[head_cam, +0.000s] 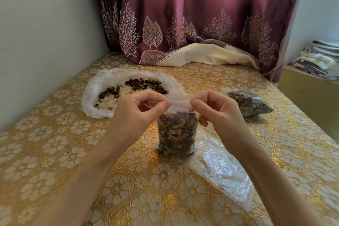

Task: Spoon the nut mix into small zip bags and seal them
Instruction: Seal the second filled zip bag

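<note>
At table centre, a filled zip bag (177, 132) stands upright on the table (55, 152). Left hand (139, 112) and right hand (216, 110) each pinch its top strip between thumb and forefinger. Loose mix (139, 84) lies on plastic (91, 97) behind; a second bag (249, 103) lies right.

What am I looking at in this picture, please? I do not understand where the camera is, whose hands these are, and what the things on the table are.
There is no machine here. A person wears the camera on the head, so it looks forward and down at their own hands. The left hand and the right hand pinch the top strip of a small zip bag full of nut mix, which stands on the table with its gold flowered cover. Behind on the left lies a big open plastic bag with leftover mix. On the right lies another filled bag. Near the right arm lie empty clear bags.
</note>
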Motion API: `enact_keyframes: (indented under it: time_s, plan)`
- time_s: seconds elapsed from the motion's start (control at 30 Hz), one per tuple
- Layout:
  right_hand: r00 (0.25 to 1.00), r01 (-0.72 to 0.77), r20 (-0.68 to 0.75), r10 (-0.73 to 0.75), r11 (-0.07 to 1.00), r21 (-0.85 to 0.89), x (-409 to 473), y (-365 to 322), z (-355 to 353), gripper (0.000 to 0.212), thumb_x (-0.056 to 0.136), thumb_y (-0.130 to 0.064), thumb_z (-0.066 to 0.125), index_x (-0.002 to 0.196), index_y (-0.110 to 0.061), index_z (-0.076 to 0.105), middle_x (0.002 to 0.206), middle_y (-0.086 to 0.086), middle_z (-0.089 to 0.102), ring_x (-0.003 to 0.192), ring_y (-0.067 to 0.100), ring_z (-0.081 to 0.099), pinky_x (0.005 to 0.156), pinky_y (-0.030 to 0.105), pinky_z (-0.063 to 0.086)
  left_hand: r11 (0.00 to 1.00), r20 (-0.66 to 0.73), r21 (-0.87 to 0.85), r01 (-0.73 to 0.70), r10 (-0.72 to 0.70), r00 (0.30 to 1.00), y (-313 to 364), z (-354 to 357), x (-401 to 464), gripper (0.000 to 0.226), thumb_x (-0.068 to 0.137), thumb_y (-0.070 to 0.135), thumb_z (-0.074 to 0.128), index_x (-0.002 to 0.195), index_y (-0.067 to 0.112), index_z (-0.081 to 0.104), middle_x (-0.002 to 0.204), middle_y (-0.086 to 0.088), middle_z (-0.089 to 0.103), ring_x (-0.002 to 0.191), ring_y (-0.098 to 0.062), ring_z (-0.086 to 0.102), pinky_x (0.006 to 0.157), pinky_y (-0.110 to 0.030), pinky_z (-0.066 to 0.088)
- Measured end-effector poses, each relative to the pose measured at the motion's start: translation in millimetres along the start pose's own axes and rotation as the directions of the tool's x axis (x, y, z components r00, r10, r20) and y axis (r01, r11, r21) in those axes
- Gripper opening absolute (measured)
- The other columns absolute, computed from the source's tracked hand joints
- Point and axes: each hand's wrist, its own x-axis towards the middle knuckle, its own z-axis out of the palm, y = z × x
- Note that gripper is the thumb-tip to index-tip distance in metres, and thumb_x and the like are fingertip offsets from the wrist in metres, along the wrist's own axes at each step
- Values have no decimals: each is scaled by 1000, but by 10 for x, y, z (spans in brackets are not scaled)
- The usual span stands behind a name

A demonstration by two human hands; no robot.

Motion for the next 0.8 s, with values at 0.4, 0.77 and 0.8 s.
enact_keyframes:
  time_s: [0.4,0.77,0.8]
  plan:
    - [995,81,68,-72,987,-137,-4,-32,20,13,85,-8,65,79,-19,69,73,-6,63,63,-4,53,60,11,41,994,109,103,33,-45,993,44,-27,62,16,67,41,66,77,29,71,81,13,71,81,-7,65,79,-30,51]
    - [996,93,9,-92,989,-119,-36,-31,72,12,87,-9,63,83,-21,66,79,-6,66,68,0,61,61,14,48,990,109,128,-61,47,993,135,15,66,4,79,26,68,78,25,72,82,-3,64,79,-38,55,73,-46,47]
    - [996,89,17,-88,988,-128,-36,-34,71,13,87,-10,63,83,-22,66,80,-6,66,70,2,62,62,15,50,987,115,144,-69,53,992,131,24,71,7,81,21,68,78,26,72,82,-2,64,78,-39,54,71,-44,47]
